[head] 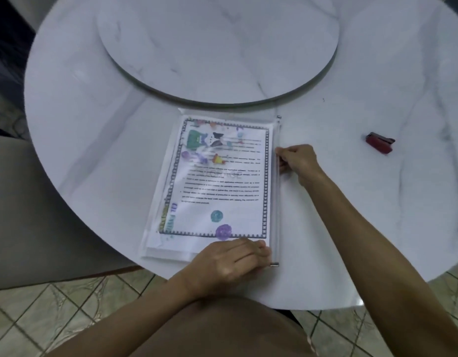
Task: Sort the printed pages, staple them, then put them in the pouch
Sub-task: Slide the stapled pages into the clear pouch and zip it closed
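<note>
Holding the pouch (pixel 274 215) flat on the counter (pixel 94 150) at 6 o'clock, printed pages (pixel 222 191) inside, long axis 6 to 12, page tops toward 12. Clasping its near corner with the left hand (pixel 230 261), pinching the zipper edge at 3 o'clock with the right hand (pixel 297 161)

I see through a single head-worn wide-angle camera, sitting close above the near edge of the round table (pixel 377 176) and facing forward and steeply down, so the tiled floor (pixel 29 318) shows beneath the rim
</note>
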`<state>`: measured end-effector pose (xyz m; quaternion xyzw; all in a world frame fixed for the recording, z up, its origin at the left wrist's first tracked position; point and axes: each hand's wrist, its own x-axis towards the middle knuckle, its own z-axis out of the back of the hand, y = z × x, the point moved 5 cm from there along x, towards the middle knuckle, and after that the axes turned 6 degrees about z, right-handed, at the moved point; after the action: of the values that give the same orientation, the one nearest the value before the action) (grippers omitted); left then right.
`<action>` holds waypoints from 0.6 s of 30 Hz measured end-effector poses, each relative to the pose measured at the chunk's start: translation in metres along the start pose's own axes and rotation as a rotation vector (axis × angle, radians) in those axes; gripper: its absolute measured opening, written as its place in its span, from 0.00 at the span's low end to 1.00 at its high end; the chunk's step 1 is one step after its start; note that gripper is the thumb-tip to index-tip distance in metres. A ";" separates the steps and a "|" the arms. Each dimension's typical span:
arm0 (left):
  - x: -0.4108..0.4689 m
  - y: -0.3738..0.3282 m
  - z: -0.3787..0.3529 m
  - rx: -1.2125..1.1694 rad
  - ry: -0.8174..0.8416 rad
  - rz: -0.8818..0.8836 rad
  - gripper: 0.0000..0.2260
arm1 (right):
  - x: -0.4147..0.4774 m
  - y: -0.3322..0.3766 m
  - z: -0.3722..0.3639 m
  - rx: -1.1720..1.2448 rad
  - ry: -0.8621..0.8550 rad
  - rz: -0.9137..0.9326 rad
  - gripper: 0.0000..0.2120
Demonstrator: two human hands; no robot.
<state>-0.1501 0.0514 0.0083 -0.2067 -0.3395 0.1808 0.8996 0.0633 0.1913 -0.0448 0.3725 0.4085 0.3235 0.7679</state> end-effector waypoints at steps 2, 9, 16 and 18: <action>0.002 -0.005 0.001 0.003 -0.005 -0.015 0.05 | 0.013 0.008 0.006 -0.033 -0.029 0.007 0.11; 0.011 -0.009 0.007 0.052 -0.049 0.013 0.03 | 0.044 0.027 0.017 -0.044 -0.122 0.013 0.15; 0.014 -0.006 -0.006 0.043 0.028 0.029 0.04 | 0.051 0.019 0.019 -0.009 -0.184 0.018 0.07; 0.010 0.001 -0.018 0.012 0.119 0.064 0.04 | 0.050 0.012 0.020 -0.047 -0.187 0.042 0.05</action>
<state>-0.1312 0.0527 0.0011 -0.2223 -0.2773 0.1988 0.9133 0.1012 0.2315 -0.0461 0.3915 0.3194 0.3127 0.8043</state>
